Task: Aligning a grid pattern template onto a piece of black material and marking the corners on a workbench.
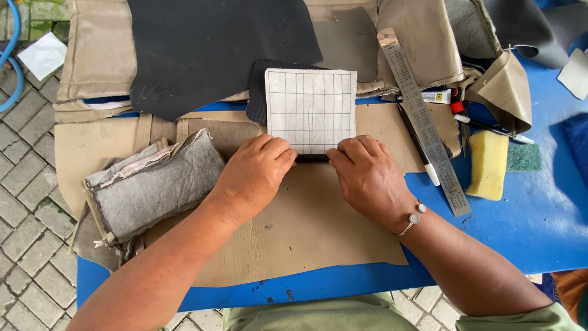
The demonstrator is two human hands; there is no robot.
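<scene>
A pale square piece of material with a drawn grid (311, 109) lies on a tan leather sheet (306, 233) over the blue table (527, 214). A thin black strip (312, 158) shows at its near edge. My left hand (254, 175) and my right hand (364, 175) press that near edge from both sides, fingertips pinching the black strip and the grid piece. A bracelet sits on my right wrist.
A metal ruler (422, 119) lies diagonally to the right, with a black pen (416, 144) beside it, a glue tube (438, 97), a yellow sponge (488, 164) and a green pad (523, 157). A grey fabric roll (153, 184) sits left. Black and tan leather sheets (208, 43) lie behind.
</scene>
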